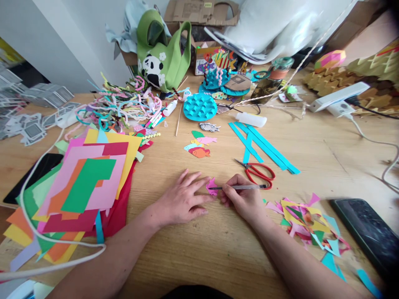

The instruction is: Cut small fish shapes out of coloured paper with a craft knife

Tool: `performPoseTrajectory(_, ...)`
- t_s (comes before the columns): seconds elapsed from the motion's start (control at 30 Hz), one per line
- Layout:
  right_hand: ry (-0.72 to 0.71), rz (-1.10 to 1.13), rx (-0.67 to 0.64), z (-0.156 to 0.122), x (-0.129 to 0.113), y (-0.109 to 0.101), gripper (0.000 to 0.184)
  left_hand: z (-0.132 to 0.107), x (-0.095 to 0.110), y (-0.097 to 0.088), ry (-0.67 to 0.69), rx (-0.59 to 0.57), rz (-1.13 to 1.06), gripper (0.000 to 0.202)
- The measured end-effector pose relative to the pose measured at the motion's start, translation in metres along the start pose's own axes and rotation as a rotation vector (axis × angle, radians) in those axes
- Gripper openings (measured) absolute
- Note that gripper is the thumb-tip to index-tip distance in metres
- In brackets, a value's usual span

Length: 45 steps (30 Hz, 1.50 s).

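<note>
Two hands meet at a paper fish [212, 185]: left hand [181, 202], fingers flat, pins it; right hand [245, 200] pinches a pen [240, 187]. It seems light and flimsy; press its edge.

A pale wall [77, 41] is rising behind the light wooden table [202, 253], whose top is catching soft, even light.

One head-worn camera looks forward and steeply down across a light wooden table [202, 253]. The wearer's bare forearms enter from 6 o'clock, and the left hand [182, 201] and right hand [245, 201] sit close under the lens at centre. A green panda-print fabric bag [162, 54] marks the far side at 11 o'clock. The wide lens curves the edges.
</note>
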State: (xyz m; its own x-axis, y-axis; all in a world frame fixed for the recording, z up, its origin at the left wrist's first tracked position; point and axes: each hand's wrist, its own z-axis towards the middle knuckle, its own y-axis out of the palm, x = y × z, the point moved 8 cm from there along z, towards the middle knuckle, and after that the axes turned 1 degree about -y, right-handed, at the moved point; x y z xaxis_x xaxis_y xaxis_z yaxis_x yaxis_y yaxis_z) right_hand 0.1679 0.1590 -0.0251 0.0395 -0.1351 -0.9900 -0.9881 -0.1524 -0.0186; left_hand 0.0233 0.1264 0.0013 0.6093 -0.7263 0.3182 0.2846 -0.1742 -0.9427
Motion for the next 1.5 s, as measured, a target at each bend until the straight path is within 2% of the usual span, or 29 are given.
performPoseTrajectory(1.27,0.057,0.021,-0.02,0.0,-0.001,0.0,0.03,0.001,0.0,0.001,-0.002,-0.013,-0.003,0.04)
performPoseTrajectory(1.5,-0.049,0.127,0.101,-0.002,-0.001,-0.015,0.022,0.001,-0.001,0.001,-0.012,-0.023,-0.002,0.04)
